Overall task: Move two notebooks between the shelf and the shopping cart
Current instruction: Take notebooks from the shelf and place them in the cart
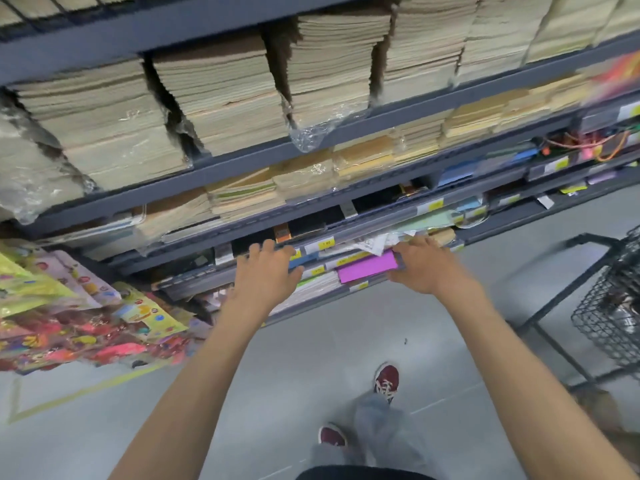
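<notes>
Magenta notebook (367,269) lies at the front edge of a low shelf (194,280), its right end gripped by the right hand (424,268). Left hand (266,275), fingers extended and spread, rests on the shelf lip beside a blue notebook (303,260). Wire shopping cart (613,306) stands well apart.

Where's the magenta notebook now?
Head view, centre-right: the magenta notebook lies at the front edge of a low shelf, its right end gripped by the right hand, with the left hand just to its left.
</notes>
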### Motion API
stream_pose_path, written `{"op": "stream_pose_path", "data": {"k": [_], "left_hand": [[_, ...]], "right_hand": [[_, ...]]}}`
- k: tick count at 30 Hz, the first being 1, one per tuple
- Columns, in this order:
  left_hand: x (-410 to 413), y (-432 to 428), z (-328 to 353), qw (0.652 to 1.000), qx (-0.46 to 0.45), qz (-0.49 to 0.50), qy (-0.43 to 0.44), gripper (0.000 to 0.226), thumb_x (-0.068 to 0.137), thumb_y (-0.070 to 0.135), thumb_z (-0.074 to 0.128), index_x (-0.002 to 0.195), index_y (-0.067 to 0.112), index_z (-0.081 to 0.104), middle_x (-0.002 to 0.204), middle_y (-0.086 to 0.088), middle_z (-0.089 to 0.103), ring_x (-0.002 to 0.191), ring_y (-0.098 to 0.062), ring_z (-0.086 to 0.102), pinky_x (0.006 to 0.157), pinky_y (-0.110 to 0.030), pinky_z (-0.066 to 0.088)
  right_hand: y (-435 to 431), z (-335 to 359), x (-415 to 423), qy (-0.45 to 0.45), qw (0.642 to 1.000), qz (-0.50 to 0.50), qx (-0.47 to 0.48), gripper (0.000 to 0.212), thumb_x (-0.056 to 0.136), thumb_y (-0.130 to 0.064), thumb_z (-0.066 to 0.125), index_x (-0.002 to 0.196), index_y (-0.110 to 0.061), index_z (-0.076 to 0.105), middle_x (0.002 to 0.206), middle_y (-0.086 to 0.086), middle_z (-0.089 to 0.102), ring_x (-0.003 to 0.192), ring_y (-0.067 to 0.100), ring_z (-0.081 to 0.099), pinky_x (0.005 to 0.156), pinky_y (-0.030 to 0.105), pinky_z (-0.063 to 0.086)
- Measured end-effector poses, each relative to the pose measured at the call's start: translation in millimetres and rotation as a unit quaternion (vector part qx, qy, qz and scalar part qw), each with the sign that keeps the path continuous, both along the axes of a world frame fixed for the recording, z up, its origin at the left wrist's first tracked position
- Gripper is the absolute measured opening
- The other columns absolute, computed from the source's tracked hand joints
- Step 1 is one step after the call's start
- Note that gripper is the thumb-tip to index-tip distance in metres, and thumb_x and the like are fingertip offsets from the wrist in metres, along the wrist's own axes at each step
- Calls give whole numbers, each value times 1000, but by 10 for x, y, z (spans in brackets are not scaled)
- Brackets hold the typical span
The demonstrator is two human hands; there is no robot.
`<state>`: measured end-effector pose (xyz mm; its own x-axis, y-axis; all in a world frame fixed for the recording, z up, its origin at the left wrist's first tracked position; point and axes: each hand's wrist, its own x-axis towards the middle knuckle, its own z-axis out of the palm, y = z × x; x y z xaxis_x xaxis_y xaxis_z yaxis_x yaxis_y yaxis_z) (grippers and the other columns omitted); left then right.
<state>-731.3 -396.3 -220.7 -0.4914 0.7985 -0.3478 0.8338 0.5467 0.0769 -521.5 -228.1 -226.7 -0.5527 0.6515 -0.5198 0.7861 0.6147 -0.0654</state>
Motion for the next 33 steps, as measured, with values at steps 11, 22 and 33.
{"op": "stream_pose_path", "data": {"k": [11,22,33], "left_hand": [[996,1742,219,985,-34,-169,10,53,100,49,43,145,21,45,145,-12,45,134,-35,39,106,-51,36],[2110,3265,318,955,-2,-293,39,50,101,45,45,144,19,46,142,-13,49,130,-36,43,99,-50,40],[3032,4754,228,905,20,-423,40,47,100,43,46,139,17,49,134,-13,55,126,-35,48,95,-47,44]], "right_hand": [[978,114,1291,-2,991,-133,-6,64,95,-54,54,149,-24,39,149,10,41,137,33,37,105,45,38],[1863,210,2494,14,970,-243,15,65,95,-54,54,148,-19,39,146,11,44,134,33,41,104,46,39],[2732,131,3378,28,924,-382,20,64,95,-53,56,147,-19,43,145,14,44,134,35,41,105,48,39]]}}
